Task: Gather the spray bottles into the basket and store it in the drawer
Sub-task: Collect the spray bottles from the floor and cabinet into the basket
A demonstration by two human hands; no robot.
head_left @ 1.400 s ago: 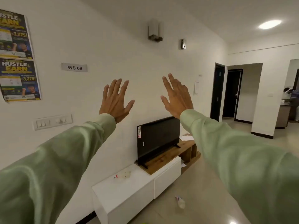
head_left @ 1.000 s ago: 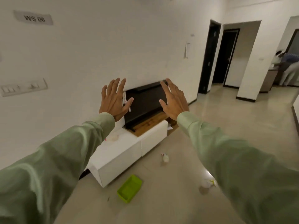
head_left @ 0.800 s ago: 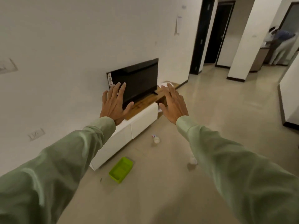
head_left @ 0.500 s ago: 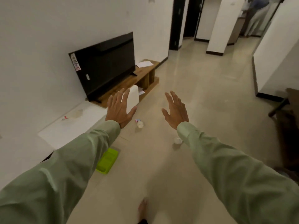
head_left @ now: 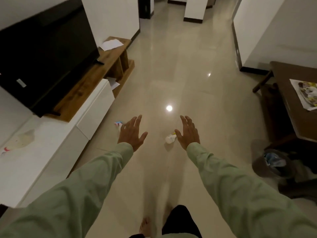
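Two small white spray bottles lie on the tiled floor. One spray bottle [head_left: 118, 125] with a blue and pink top is partly hidden behind my left hand [head_left: 131, 133]. The other spray bottle [head_left: 171, 138] lies just left of my right hand [head_left: 187, 132]. Both hands are stretched out in front of me with fingers spread, holding nothing. A third clear spray bottle [head_left: 20, 140] rests on top of the white drawer cabinet [head_left: 72, 134] at the left. The green basket is hidden behind my left arm.
A black TV [head_left: 46, 54] stands on a wooden shelf unit [head_left: 103, 69] along the left wall. A dark low table [head_left: 295, 100] with papers and a bin [head_left: 272, 164] sit at the right. My bare foot [head_left: 145, 227] is at the bottom.
My view has tilted down from the wall to the floor and moved forward. The hands stayed open and dropped lower. The green basket slid out of sight behind my left sleeve.
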